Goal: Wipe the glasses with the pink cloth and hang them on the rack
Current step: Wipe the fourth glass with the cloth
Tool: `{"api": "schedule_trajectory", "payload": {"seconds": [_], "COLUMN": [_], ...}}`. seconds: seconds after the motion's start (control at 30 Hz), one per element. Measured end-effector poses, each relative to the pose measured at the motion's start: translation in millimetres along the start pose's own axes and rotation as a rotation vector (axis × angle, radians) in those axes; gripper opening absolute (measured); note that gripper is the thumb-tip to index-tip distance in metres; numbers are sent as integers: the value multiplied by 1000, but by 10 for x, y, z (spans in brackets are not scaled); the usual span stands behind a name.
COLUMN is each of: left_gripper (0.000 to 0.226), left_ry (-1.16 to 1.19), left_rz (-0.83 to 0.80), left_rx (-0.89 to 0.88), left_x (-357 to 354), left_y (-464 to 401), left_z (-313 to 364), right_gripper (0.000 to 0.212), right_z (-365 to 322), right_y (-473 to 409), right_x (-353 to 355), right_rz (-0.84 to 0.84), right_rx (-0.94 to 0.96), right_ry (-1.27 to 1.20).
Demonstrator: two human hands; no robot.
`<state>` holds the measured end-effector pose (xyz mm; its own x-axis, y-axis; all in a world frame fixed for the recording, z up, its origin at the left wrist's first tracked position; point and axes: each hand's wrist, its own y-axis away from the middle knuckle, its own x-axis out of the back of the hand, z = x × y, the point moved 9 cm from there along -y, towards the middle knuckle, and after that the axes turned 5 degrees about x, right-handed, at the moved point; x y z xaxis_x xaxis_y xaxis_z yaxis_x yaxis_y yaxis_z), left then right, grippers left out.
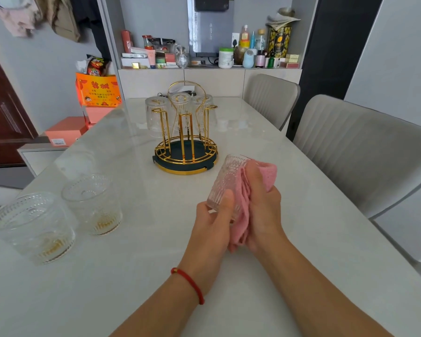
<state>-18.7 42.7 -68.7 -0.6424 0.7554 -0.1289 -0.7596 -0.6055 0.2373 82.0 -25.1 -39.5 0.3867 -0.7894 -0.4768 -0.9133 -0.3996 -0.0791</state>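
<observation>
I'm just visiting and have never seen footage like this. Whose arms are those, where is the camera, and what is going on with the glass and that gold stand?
No machine here: a person wears a camera on the head, looking down at their own arms. The left hand grips a ribbed glass, and the right hand presses a pink cloth against it. On the pale table stands a gold rack with three glasses hung upside down, and two glasses wait upright at the left.
</observation>
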Motion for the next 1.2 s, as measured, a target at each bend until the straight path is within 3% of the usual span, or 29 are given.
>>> {"api": "schedule_trajectory", "payload": {"seconds": [0.17,0.23,0.37,0.43,0.5,0.53,0.63,0.7,0.77,0.83,0.93,1.0,1.13,1.2], "left_gripper": [86,78,65,68,76,78,73,81,90,82,81,85,82,84], "left_ry": [-195,-72,160,183,163,115,-71,-93,-16,137,229,198,-78,-84], "left_rz": [-25,-164,-424,-499,-465,-414,-275,-280,-329,-462,-576,-542,-370,-293], "left_rx": [-33,19,261,262,228,190,4,-21,98,243,338,336,124,4], "left_x": [-11,-84,-207,-251,-234,-196,-75,-85,-120,-239,-312,-265,-129,-84], "left_y": [10,48,169,194,153,125,71,89,121,200,239,186,104,62], "left_z": [13,8,-77,-51,-21,0,89,90,3,-80,-89,-81,8,87], "right_gripper": [55,60,100,93,68,66,84,79,85,96,84,81,69,69], "right_z": [-81,-25,115,61,-42,-89,-97,-65,-22,28,61,26,-39,-33], "right_y": [-8,-20,9,-19,-43,-33,9,14,19,18,11,-10,11,23], "right_x": [-38,-75,-143,-145,-108,-105,-118,-132,-166,-188,-151,-101,-97,-117], "right_rz": [-90,-169,-265,-281,-235,-213,-210,-241,-296,-349,-325,-252,-166,-171], "right_rx": [36,-28,-210,-163,-49,-2,43,18,-64,-142,-177,-111,-18,-18], "right_ry": [-84,-110,-139,-171,-123,-87,-64,-109,-178,-200,-160,-121,-89,-102]}}
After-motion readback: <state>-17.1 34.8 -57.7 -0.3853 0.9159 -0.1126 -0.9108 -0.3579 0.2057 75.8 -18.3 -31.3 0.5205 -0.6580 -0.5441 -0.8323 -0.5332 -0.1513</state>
